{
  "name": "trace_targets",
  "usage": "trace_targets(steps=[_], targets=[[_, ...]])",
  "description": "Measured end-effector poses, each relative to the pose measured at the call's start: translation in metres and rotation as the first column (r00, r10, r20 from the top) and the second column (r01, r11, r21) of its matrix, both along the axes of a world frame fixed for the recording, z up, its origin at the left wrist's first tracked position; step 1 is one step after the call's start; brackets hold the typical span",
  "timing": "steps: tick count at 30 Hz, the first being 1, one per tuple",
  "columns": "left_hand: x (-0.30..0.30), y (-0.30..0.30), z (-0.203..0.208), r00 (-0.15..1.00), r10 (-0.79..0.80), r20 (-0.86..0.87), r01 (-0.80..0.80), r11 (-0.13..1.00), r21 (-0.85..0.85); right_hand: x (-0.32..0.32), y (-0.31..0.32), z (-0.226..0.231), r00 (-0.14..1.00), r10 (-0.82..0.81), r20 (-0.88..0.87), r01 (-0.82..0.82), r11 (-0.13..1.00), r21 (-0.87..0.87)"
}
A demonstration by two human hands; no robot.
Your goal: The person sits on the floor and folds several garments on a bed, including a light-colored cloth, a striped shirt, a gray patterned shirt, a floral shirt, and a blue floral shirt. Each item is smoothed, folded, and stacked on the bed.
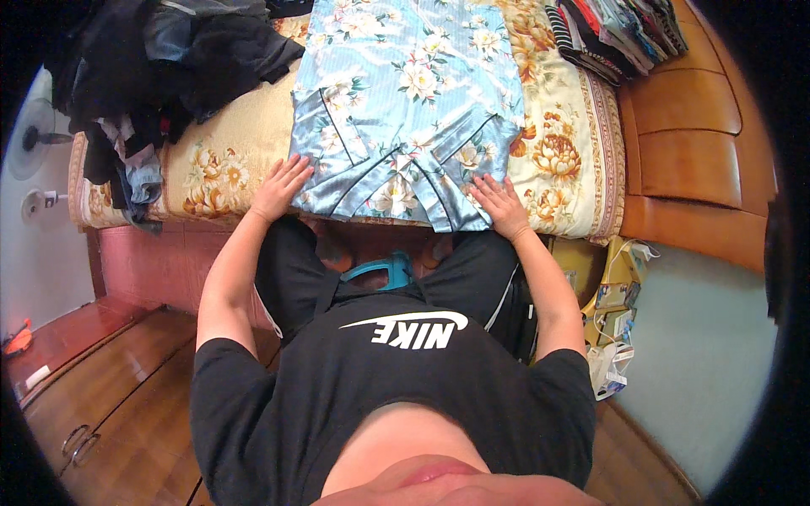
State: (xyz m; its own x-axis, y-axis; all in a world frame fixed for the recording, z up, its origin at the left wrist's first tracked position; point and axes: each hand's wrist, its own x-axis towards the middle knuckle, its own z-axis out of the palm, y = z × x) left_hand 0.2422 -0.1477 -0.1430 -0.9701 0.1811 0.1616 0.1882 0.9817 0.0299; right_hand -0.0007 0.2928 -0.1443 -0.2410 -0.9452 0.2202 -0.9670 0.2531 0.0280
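Note:
A light blue satin garment [413, 110] with white flowers and dark piping lies spread over the bed. Its sleeves are folded inward and cross its lower part near the bed's front edge. My left hand [285, 187] rests flat at the garment's lower left edge, fingers stretched out. At the lower right edge lies my right hand [499, 205], its fingers also spread on the satin. Neither hand grips anything.
Dark clothes [194, 63] are heaped at the bed's far left, some hanging over its edge. A folded stack of clothes [620, 34] sits far right, beside the brown headboard [688, 126]. The flowered bedspread [224, 173] shows around the garment. A yellow shelf [614, 295] with small items stands lower right.

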Motion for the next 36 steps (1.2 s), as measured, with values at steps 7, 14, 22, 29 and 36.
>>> trace_targets(steps=[7, 14, 22, 29, 36], targets=[[-0.007, -0.013, 0.036, 0.969, -0.162, 0.185, 0.161, 0.987, 0.017, 0.007, 0.010, 0.030, 0.955, -0.049, 0.292, 0.013, 0.992, 0.126], [-0.038, -0.013, 0.089, 0.671, -0.122, 0.732, -0.068, 0.972, 0.225, -0.006, 0.007, 0.044, 0.473, -0.385, 0.792, -0.016, 0.895, 0.445], [-0.116, -0.044, 0.073, 0.669, 0.028, 0.743, -0.725, 0.243, 0.644, -0.102, -0.042, 0.053, -0.297, -0.494, 0.817, 0.227, 0.795, 0.563], [-0.150, -0.024, 0.019, 0.685, 0.285, 0.670, -0.603, -0.295, 0.741, -0.135, -0.057, -0.026, -0.398, -0.257, 0.881, 0.666, 0.580, 0.470], [-0.140, -0.042, -0.012, 0.705, 0.215, 0.676, -0.539, -0.459, 0.707, -0.132, -0.057, -0.036, -0.327, -0.241, 0.914, 0.685, 0.606, 0.405]])
